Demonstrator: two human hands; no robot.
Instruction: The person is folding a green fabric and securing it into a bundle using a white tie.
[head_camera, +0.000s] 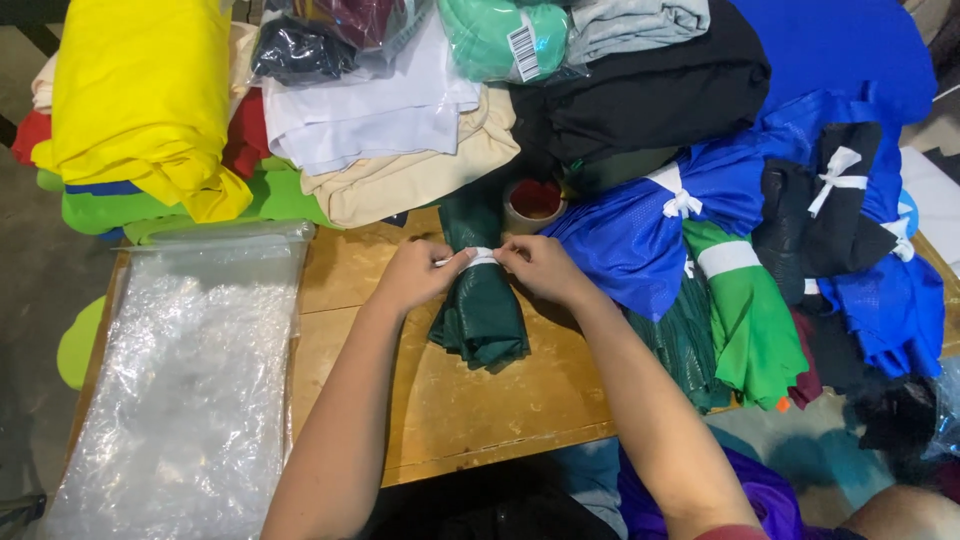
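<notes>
1. While a rolled dark green cloth bundle (482, 300) lies on the wooden table (470, 410), a white strip (478, 258) is being tied round its upper part; the binding step is judged to be in hand, with the knot not yet seen finished.
2. For the next move, both ends of the strip would probably need to be pulled evenly and snugly, so that the roll is kept from loosening.
3. One end of the strip is pinched by the left hand (412, 275), whose fingers are closed on it at the left side of the roll.
4. The other end is gripped by the right hand (543, 268), with fingertips drawn together against the strip and the bundle touched just beneath.
5. The bundle is placed near the middle of the table, between the two hands, with its lower folds spread toward the person.
6. A roll of tape (533, 203) is seen just behind the bundle, and a clear plastic bag (200, 370) lies on the left part of the table.
7. Already tied bundles of blue cloth (640, 245) and bright green cloth (750, 320) are heaped to the right, and folded fabrics are stacked at the back.
</notes>
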